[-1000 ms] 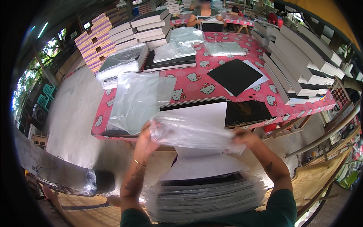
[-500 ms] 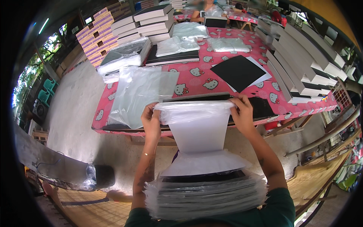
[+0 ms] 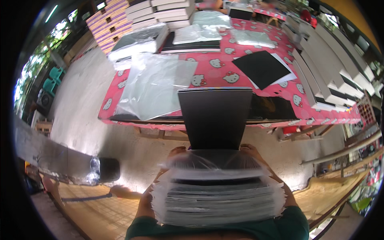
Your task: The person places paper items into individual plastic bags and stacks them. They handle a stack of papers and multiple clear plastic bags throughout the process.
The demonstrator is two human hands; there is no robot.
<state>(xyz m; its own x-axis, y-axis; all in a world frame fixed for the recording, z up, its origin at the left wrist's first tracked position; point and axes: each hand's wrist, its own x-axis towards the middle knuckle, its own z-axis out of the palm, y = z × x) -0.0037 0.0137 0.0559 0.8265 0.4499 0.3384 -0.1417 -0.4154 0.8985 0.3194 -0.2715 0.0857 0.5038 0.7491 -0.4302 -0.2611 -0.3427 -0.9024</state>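
Note:
A stack of pages with a black top board (image 3: 215,116) leans upright, its upper end over the table's near edge. Clear plastic film (image 3: 220,159) is bunched across its lower end, above my lap. My left hand (image 3: 177,151) is closed at the film's left end, and my right hand (image 3: 250,151) at its right end; both are partly hidden behind the film and the stack. Closer to me, a thick pile of plastic-wrapped sheets (image 3: 218,206) lies on my lap, its clear edges sticking out at both sides.
On the pink patterned table (image 3: 208,68) lie loose clear plastic sleeves (image 3: 154,88), a black sheet (image 3: 262,70) over white paper, and wrapped bundles (image 3: 140,40). Tall stacks of thick pads (image 3: 332,68) line the right side. A broom (image 3: 126,192) lies at lower left.
Both hands have come down from the table edge toward my lap, drawing the clear film with them. The black board now shows where white sheet and film were. The view has tilted down.

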